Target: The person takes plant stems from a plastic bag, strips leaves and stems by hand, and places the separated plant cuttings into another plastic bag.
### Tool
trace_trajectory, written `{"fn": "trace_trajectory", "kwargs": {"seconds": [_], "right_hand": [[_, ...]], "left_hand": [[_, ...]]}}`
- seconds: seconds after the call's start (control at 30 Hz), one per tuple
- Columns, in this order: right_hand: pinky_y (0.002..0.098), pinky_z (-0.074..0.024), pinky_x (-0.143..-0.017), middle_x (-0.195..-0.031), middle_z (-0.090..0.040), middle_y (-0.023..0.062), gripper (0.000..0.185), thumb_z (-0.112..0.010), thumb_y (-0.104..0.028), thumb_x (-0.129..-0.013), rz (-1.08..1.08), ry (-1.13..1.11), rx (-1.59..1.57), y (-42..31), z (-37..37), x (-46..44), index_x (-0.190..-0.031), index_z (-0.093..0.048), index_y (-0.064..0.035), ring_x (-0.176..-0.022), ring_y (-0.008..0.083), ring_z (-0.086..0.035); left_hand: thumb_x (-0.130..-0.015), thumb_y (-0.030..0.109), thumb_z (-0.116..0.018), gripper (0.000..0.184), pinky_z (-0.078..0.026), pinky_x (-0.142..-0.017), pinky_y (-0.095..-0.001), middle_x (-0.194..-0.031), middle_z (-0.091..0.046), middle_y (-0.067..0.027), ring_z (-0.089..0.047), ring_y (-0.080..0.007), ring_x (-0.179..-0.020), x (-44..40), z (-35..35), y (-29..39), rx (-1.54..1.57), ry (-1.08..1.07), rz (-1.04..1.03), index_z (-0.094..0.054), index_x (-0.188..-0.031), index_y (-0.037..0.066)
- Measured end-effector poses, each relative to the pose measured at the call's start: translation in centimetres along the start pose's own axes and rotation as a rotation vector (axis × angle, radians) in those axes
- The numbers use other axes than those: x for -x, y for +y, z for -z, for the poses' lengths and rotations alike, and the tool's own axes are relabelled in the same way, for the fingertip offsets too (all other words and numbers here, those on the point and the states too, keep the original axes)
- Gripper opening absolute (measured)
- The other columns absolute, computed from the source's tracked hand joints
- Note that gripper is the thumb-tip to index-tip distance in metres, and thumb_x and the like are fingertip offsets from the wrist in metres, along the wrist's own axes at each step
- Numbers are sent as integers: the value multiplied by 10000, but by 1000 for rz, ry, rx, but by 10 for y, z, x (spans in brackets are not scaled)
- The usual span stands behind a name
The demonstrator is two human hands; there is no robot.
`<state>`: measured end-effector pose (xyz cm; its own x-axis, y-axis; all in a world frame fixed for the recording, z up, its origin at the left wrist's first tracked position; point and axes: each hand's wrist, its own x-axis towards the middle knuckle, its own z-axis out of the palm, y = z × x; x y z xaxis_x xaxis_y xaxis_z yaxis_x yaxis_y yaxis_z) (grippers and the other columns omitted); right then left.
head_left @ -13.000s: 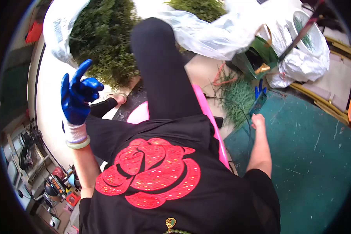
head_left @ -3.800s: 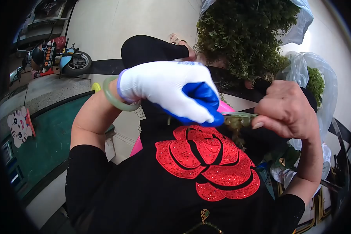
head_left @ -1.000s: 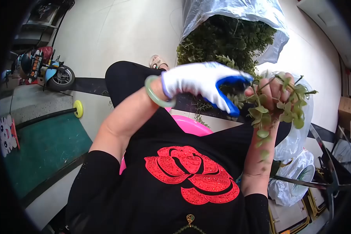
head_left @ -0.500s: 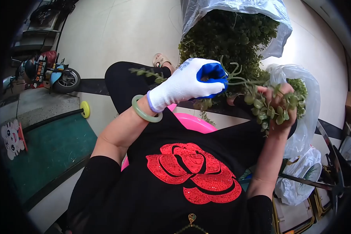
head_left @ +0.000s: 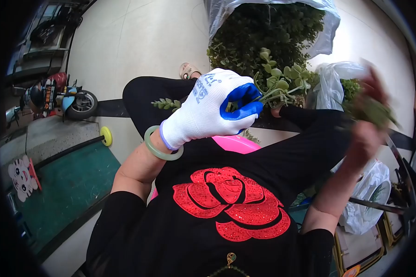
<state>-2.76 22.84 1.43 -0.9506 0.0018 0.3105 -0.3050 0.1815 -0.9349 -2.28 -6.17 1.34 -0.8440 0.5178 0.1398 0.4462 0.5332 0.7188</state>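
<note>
My left hand (head_left: 217, 104), in a white glove with blue-coated fingers, pinches the stems of leafy green sprigs (head_left: 282, 83). Leaves fan out to the right of the fingertips, and another piece of foliage (head_left: 165, 104) shows on the left, beyond the wrist. My bare right hand (head_left: 374, 106) is raised at the right, smeared by motion, with a blurred green sprig (head_left: 372, 112) in it. Beyond both hands, a large heap of dark green foliage (head_left: 263, 34) lies in an open plastic bag (head_left: 330, 27).
A second clear bag (head_left: 330, 90) with greenery stands below my right hand's side. Part of a pink object (head_left: 235, 144) shows between my legs. At the lower right are a white bag (head_left: 365, 203) and metal frames. A green board (head_left: 74, 184) and a scooter (head_left: 81, 105) are at left.
My right hand has moved away to the right and up with greenery. Leafy sprigs now spread from my left hand, which has shifted slightly left and down.
</note>
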Motion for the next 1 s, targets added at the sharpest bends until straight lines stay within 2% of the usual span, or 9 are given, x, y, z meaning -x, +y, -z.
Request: {"fn": "trace_trajectory", "kwargs": {"seconds": [0.1,0.27,0.4,0.53,0.6,0.77,0.83,0.97,1.0], "right_hand": [[231,-478,-829,-1120,-602,45,877,-896,-302,-533,-166,-399,-371,44,-51,-1,-1270,-528,0,-1002,98,-573],[238,-503,-773,-921,-666,40,245,-753,53,-663,-488,-598,-531,53,-92,36,-863,-622,2,-860,90,-621],[235,-460,-707,-852,-594,35,108,-665,-68,-790,-89,-489,-358,49,-78,15,-819,-581,-6,-790,91,-561],[254,-467,-735,-885,-609,64,161,-664,-62,-750,-424,-582,-614,45,-69,22,-877,-570,-35,-816,138,-586],[252,-472,-738,-876,-613,75,188,-661,-45,-724,-281,-681,-163,28,-56,9,-889,-573,-38,-818,162,-604],[311,-438,-584,-696,-521,49,213,-687,-97,-667,535,-695,448,-3,-65,-8,-849,-586,-53,-648,208,-538],[348,-411,-551,-679,-493,56,206,-701,-169,-650,662,-645,568,0,-68,-10,-785,-578,-75,-634,239,-514],[356,-436,-547,-700,-528,53,129,-668,-172,-706,744,-597,777,54,-44,-30,-722,-569,-90,-624,232,-533],[370,-458,-575,-724,-558,90,76,-641,-142,-728,754,-518,987,92,-27,-41,-740,-585,-92,-654,248,-559]], "left_hand": [[-639,94,-693,210,-449,-652,-330,-720,-580,-102,-555,-276,-668,-2,1,6,10,-14,-15,-622,-823,24],[-661,102,-700,206,-445,-631,-299,-689,-569,-91,-540,-229,-625,7,2,-3,-34,-38,-11,-616,-833,26],[-720,156,-708,185,-384,-513,-252,-567,-504,-24,-436,-91,-519,9,8,-1,506,-514,396,-603,-766,11],[-728,211,-706,240,-363,-487,-233,-592,-544,-13,-441,-59,-509,8,10,0,628,-571,418,-617,-792,-3],[-713,195,-705,244,-389,-505,-217,-616,-577,-8,-476,-51,-526,9,25,0,819,-562,554,-626,-790,-23],[-739,239,-755,268,-401,-537,-286,-607,-549,-41,-497,-112,-560,21,-4,-15,713,-933,255,-622,-768,8],[-741,247,-757,273,-412,-550,-298,-614,-560,-52,-512,-133,-566,25,-6,0,671,-963,397,-627,-777,10],[-796,193,-610,193,-398,-482,-261,-600,-594,-46,-513,-111,-504,18,8,0,612,-519,302,-632,-790,2],[-792,180,-607,186,-402,-480,-247,-607,-602,-49,-513,-97,-502,17,18,6,827,-689,489,-629,-792,-4]]}}
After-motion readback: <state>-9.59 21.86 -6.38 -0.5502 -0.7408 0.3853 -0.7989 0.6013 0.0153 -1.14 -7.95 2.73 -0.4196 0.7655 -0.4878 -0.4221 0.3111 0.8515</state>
